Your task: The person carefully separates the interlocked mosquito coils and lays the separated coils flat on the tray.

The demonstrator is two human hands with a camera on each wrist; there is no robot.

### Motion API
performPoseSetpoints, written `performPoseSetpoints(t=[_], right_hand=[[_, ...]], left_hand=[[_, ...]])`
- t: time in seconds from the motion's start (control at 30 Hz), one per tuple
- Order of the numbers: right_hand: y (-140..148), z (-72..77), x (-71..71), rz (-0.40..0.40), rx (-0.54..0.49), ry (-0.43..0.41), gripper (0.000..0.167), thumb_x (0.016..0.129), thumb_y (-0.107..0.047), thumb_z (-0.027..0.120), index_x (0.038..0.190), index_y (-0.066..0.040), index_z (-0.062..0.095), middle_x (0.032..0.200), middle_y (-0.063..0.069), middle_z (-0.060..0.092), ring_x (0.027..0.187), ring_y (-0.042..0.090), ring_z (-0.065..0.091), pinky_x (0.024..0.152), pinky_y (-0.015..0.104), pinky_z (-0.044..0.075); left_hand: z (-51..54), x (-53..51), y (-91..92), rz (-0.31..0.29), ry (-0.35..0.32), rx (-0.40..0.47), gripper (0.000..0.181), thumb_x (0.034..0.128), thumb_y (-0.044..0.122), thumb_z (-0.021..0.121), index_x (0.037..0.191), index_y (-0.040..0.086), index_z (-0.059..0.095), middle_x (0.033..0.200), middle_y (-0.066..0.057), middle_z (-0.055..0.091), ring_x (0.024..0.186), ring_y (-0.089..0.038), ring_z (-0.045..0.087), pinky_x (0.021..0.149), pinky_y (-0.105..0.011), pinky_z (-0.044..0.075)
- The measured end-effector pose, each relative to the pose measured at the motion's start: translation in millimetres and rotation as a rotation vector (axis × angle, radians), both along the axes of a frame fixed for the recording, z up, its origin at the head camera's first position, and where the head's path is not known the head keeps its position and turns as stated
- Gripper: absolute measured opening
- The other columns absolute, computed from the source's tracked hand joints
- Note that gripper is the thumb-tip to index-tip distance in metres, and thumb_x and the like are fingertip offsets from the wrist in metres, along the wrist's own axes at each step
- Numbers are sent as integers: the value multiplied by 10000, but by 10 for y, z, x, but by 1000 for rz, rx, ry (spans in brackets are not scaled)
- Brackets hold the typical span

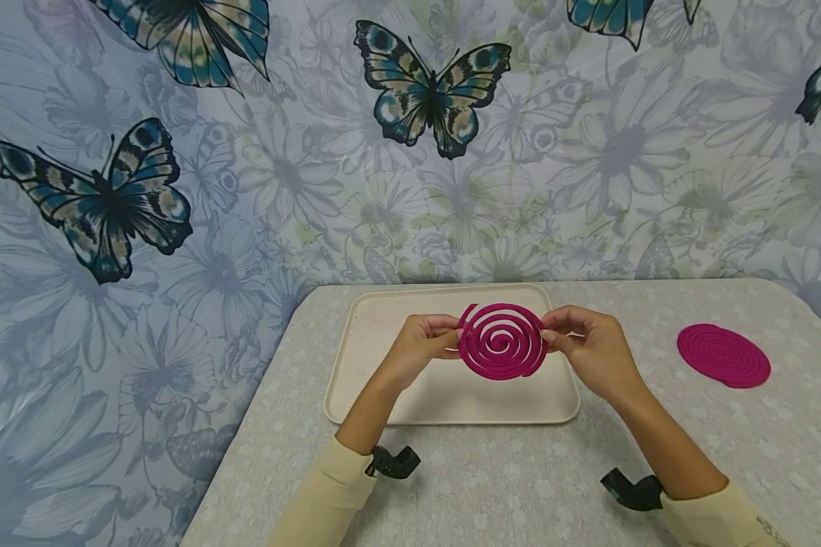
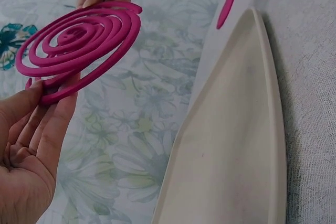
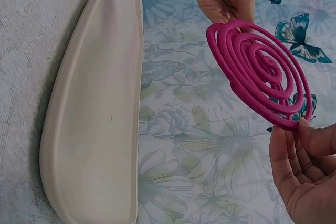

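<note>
A magenta spiral coil is held up above a cream tray, its loops spread with gaps between them. My left hand pinches its left edge between thumb and fingers, and my right hand pinches the right edge. In the left wrist view the coil is tilted, with the left hand at its near edge. The right wrist view shows the coil with the right hand gripping its lower end.
The cream tray lies on the cloth-covered table, below the hands. A second magenta spiral, more tightly wound, lies flat to the right of the tray. Behind the table hangs a butterfly-and-flower patterned cloth.
</note>
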State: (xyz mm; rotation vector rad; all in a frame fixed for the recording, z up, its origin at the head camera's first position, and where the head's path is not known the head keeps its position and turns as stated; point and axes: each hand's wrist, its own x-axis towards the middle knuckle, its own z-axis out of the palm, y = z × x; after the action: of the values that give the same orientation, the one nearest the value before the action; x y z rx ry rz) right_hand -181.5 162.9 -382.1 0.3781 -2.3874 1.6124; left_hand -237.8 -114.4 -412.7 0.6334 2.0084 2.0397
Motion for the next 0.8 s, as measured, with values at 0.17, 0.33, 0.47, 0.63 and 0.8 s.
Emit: performPoseSetpoints(t=[0.17,0.33,0.47,0.63,0.8], right_hand=[[11,-11,-13,17,-24,-7,146,932,0,710,1074,35,709,998,182,724,785,160,733,750,198,602],[14,-29,-28,31,-57,-18,154,931,3,710,1078,48,704,1006,199,719,794,167,737,751,217,608],[12,-40,-42,38,-69,-23,150,930,13,707,1074,54,699,1005,208,710,794,163,737,744,237,615],[14,-60,-55,32,-59,-13,149,931,-7,714,1071,46,704,1001,195,711,796,143,724,728,242,619],[19,-81,-59,15,-46,-2,165,940,-49,719,1086,27,714,1012,179,716,824,118,708,697,250,623]], left_hand=[[-9,-8,4,-8,1,2,207,989,-26,610,1150,-145,661,1006,-145,749,888,-182,743,805,-427,622],[-8,-4,0,-8,-6,4,207,993,-24,606,1152,-146,657,1005,-135,749,892,-180,743,813,-428,619],[-10,-4,-3,-11,-11,7,206,993,-26,604,1152,-147,654,1004,-133,749,891,-181,743,814,-427,619],[-19,-8,-3,-18,-12,16,209,991,-31,604,1156,-151,650,1000,-133,749,886,-181,741,816,-429,619],[-20,-5,0,-22,-13,19,213,988,-35,606,1162,-152,647,1003,-126,747,891,-178,738,819,-432,619]])
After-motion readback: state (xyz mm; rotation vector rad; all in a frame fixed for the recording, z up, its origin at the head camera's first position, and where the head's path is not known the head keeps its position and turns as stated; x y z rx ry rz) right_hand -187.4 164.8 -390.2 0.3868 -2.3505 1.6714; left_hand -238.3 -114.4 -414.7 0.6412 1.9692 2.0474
